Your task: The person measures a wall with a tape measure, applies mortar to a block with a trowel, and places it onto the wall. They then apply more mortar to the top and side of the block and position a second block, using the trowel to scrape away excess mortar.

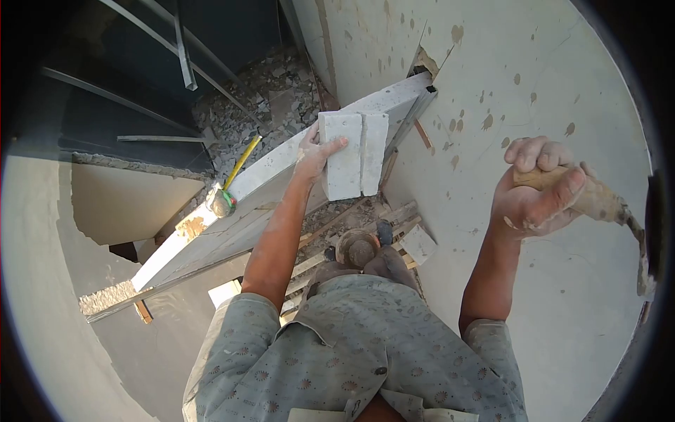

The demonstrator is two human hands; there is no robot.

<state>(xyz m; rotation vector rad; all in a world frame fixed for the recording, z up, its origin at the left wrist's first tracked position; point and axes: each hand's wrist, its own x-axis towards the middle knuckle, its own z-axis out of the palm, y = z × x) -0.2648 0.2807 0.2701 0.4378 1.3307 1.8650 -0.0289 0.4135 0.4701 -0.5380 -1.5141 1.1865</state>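
My left hand [316, 153] grips the left edge of a white block [343, 158], its thumb on the block's face. A second, narrower white piece [375, 151] lies against that block's right side, with a rough dark seam between them. Both are over the top of a low wall of pale blocks [274, 160]. Out to the right, my right hand [541, 190] is wrapped round the wooden handle of a tool [598, 198]. The tool's metal part is at the far right edge, mostly in shadow.
A yellow tape measure [242, 160] rests on the wall's left part. Rubble [278, 95] and metal bars [184, 49] lie beyond. Below are wooden slats [306, 266], a round bowl [356, 247] and a loose block [418, 244]. A plastered wall [485, 91] stands at right.
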